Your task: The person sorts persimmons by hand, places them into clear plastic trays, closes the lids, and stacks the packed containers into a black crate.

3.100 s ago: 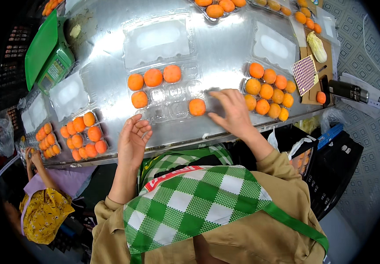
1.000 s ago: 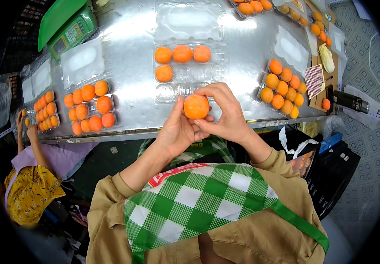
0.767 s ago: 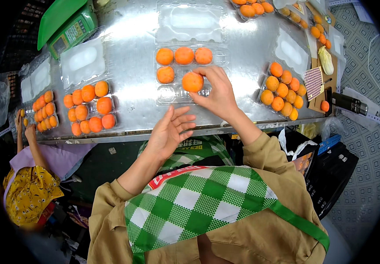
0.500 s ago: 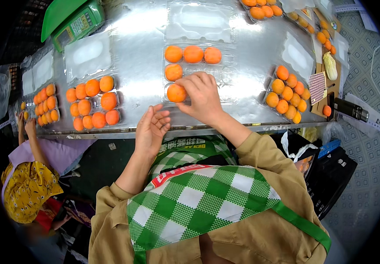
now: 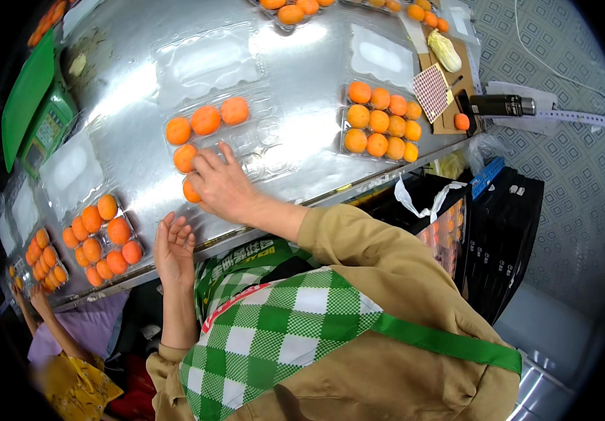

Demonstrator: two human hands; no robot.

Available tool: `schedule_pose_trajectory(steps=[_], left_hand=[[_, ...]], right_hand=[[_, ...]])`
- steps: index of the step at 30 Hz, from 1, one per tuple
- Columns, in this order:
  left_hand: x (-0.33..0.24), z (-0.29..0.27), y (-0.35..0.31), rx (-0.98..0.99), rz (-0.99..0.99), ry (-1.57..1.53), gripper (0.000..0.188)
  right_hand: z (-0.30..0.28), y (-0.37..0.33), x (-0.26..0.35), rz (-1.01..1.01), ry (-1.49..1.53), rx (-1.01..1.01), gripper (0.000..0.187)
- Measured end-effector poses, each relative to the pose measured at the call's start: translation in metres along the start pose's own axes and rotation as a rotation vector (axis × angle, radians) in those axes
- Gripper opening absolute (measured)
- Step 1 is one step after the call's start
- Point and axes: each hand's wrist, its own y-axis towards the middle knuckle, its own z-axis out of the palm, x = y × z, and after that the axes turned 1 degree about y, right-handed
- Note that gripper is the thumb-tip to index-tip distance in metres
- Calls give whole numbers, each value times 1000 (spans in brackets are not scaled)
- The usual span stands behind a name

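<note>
In front of me a clear plastic clamshell tray (image 5: 274,137) lies with its lid (image 5: 205,63) folded back. Three oranges (image 5: 205,120) fill its far row, and another orange (image 5: 185,158) sits below them at the left. My right hand (image 5: 224,184) reaches over the tray, thumb and fingers closed around the nearest orange (image 5: 191,191) at the front left corner, covering part of it. My left hand (image 5: 175,245) is held empty at the table edge, palm turned up, fingers loosely apart.
Filled trays of oranges stand to the right (image 5: 383,123) and left (image 5: 102,242). A green scale (image 5: 46,130) is at the far left. A black bottle (image 5: 502,105), cabbage (image 5: 445,50) and loose orange (image 5: 461,121) lie at the right. A co-worker's hands (image 5: 39,298) are at the lower left.
My view has turned right, so the table appears tilted and shifted left. My right hand stays at the corner orange; my left hand stays empty beside the table edge.
</note>
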Motion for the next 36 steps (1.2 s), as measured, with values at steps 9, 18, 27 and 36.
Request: schedule_pose_trajectory(steps=[9, 18, 27, 36], left_hand=[[0, 14, 35, -50, 187, 416, 36], [1, 17, 49, -4, 121, 541, 37], [-4, 62, 17, -159, 846, 1036, 39], [46, 293, 85, 652, 495, 961, 42]], right_hand=[[-56, -55, -56, 133, 164, -206, 47], [-127, -140, -129, 321, -151, -182, 39], [-174, -163, -238, 566, -51, -565, 30], [-216, -138, -414, 1071, -117, -173, 49]])
